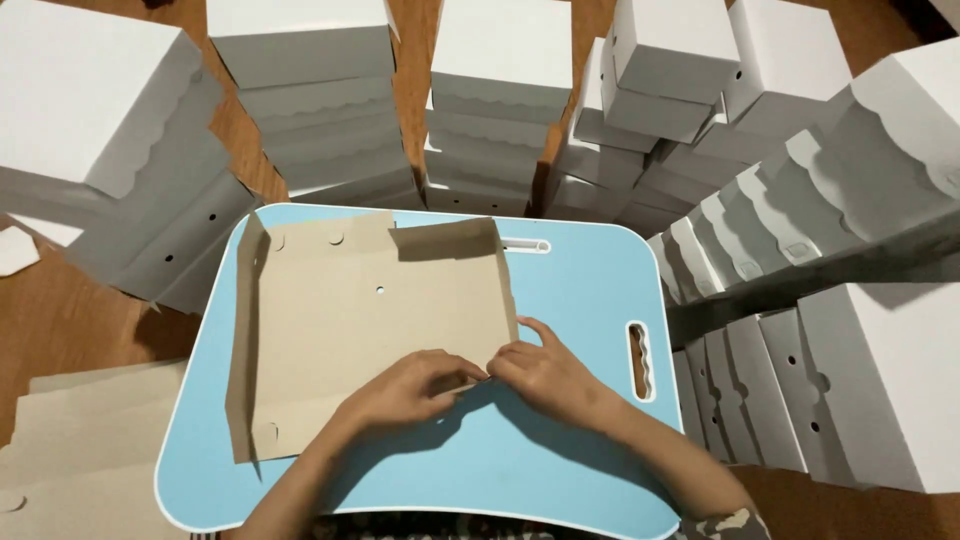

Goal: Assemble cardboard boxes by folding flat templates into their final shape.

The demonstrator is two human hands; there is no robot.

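Note:
A brown cardboard box blank [340, 320], partly folded with its left and right walls raised, lies on a light blue lap tray [580, 300]. My left hand [410, 388] and my right hand [545, 375] meet at the blank's near right corner. Both pinch the cardboard there, fingertips almost touching each other.
Stacks of finished white boxes [320, 100] ring the tray at the back; more white boxes [850, 300] fill the right. A pile of flat brown blanks [80, 450] lies at the near left on the wooden floor [60, 310]. The tray has a handle slot [638, 360] on its right side.

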